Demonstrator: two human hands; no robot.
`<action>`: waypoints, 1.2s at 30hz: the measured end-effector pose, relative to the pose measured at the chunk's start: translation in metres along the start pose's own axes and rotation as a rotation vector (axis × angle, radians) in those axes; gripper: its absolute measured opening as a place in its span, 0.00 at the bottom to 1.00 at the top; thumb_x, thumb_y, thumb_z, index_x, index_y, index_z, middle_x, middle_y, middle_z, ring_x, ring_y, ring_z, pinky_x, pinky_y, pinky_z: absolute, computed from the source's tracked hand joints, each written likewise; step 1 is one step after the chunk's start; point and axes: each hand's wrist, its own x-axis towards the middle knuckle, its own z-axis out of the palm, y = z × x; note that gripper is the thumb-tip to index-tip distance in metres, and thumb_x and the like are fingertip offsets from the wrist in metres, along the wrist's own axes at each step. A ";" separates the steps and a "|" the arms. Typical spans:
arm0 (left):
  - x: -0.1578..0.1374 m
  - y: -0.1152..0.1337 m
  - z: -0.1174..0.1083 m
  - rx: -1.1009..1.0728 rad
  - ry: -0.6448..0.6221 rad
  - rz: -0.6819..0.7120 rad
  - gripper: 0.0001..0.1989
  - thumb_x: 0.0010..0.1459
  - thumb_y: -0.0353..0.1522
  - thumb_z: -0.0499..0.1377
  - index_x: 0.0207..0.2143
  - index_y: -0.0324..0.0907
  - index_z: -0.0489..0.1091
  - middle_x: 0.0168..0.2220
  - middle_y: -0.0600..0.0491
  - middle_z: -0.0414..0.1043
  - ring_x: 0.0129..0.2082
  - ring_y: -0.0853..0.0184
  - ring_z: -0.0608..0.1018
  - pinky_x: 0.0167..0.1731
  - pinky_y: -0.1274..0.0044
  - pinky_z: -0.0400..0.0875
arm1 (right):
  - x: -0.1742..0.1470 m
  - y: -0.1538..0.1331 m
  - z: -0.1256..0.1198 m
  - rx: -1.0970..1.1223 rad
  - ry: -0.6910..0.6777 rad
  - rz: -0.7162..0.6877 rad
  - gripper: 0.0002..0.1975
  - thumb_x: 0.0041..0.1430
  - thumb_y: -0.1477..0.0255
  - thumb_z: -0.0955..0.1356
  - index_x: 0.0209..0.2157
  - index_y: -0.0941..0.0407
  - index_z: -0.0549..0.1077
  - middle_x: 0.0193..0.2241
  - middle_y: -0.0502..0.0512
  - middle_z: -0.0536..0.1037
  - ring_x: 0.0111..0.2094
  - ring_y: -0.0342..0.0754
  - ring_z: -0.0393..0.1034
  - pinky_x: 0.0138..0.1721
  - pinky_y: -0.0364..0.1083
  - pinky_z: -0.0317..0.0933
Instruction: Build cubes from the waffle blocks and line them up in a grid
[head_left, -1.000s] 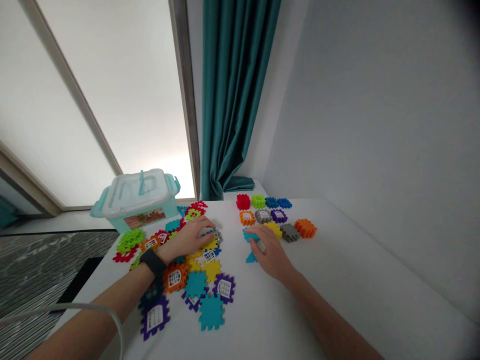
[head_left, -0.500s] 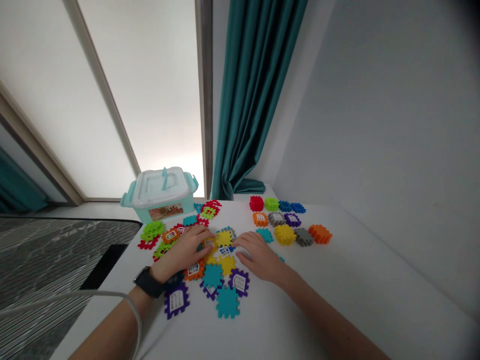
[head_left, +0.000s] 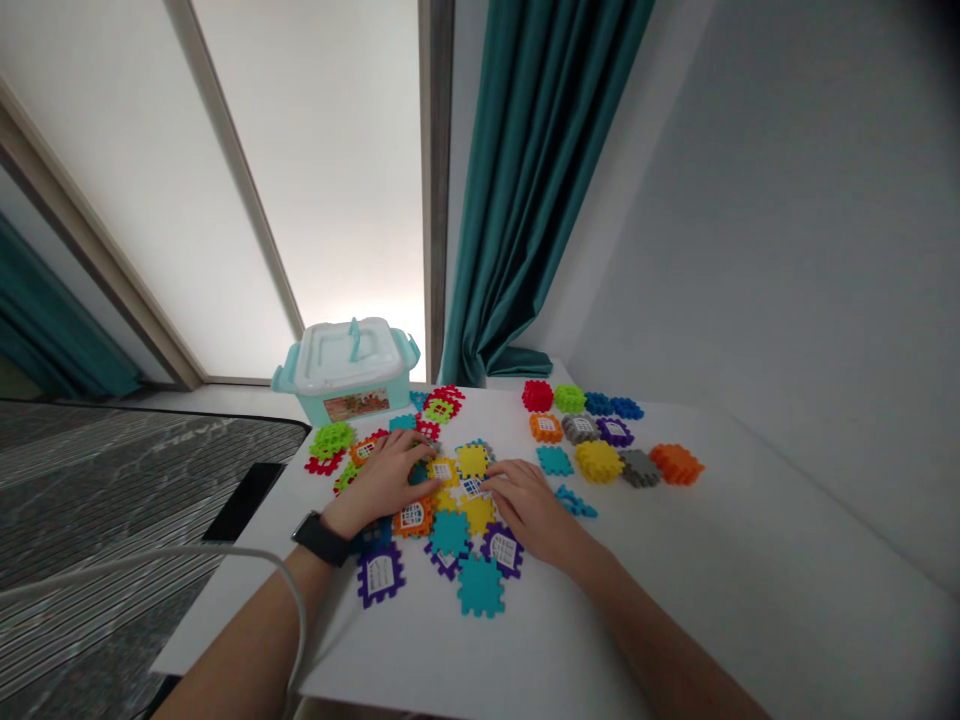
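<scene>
On the desk (head_left: 420, 660), past the turquoise piece (head_left: 481, 586), left hand (head_left: 384, 485) and right hand (head_left: 534, 510) lie half-curled at the yellow pieces (head_left: 478, 513), grip indeterminable; selection appears in hand, next calling for an edge pinch, short of the red stack (head_left: 538, 395)

Teal curtain (head_left: 541, 180) beside bright panels (head_left: 337, 170); grey wall (head_left: 810, 280) right; dark striped floor (head_left: 142, 490) lower left.
</scene>
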 end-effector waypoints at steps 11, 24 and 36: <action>0.000 -0.008 0.007 -0.106 -0.004 -0.051 0.17 0.54 0.37 0.69 0.46 0.45 0.75 0.52 0.47 0.69 0.53 0.54 0.72 0.54 0.62 0.68 | -0.004 0.004 0.002 0.035 -0.018 0.003 0.11 0.68 0.77 0.62 0.45 0.54 0.75 0.46 0.60 0.77 0.50 0.55 0.69 0.53 0.58 0.64; 0.002 -0.003 0.003 -0.144 -0.022 -0.098 0.13 0.53 0.35 0.69 0.40 0.44 0.74 0.48 0.47 0.70 0.52 0.53 0.72 0.54 0.62 0.67 | -0.004 0.001 0.001 0.055 -0.011 0.012 0.11 0.67 0.77 0.63 0.46 0.54 0.75 0.47 0.60 0.76 0.51 0.55 0.69 0.54 0.58 0.64; 0.000 -0.001 0.000 -0.096 -0.025 -0.084 0.16 0.55 0.32 0.67 0.46 0.47 0.70 0.49 0.51 0.74 0.53 0.53 0.72 0.55 0.61 0.64 | -0.004 -0.001 -0.003 0.070 -0.022 0.027 0.11 0.69 0.76 0.62 0.46 0.54 0.75 0.47 0.60 0.77 0.51 0.55 0.69 0.55 0.58 0.63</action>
